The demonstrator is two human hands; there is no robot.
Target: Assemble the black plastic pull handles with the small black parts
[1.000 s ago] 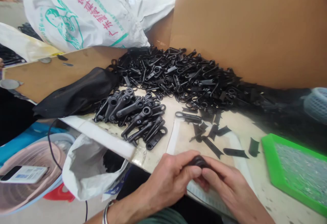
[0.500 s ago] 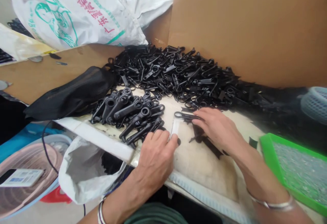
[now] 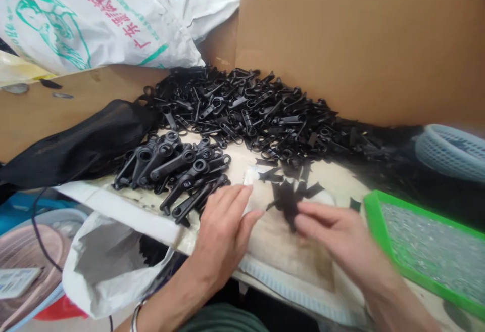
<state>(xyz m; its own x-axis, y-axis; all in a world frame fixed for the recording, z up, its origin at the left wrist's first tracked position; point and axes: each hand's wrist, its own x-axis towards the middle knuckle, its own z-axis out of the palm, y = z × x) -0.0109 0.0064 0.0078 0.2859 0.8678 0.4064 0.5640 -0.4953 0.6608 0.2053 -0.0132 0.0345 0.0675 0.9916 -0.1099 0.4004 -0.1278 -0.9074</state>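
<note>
My left hand (image 3: 223, 231) rests at the front of the table, fingers stretched forward and thumb held apart, with nothing visible between them. Just left of it lies a heap of black plastic lever arms with ring-shaped ends (image 3: 185, 165). My right hand (image 3: 333, 226) is blurred by motion. Its thumb and fingertips close on the edge of a flat black piece (image 3: 288, 201) among several dark, notched pieces. A white strip (image 3: 250, 176) lies beyond my left fingertips, on a worn beige pad (image 3: 276, 243).
A large pile of black plastic parts (image 3: 242, 104) spreads along the cardboard wall (image 3: 359, 44). At right stand a green tray (image 3: 373, 216) of small clear pieces and a blue-grey basket (image 3: 435, 155). An open white sack (image 3: 87, 276) hangs at the front left.
My right hand has drawn back towards me from the ring-ended black part it held, onto the flat dark pieces. My left hand's fingers have straightened and opened. The view has turned slightly right.
</note>
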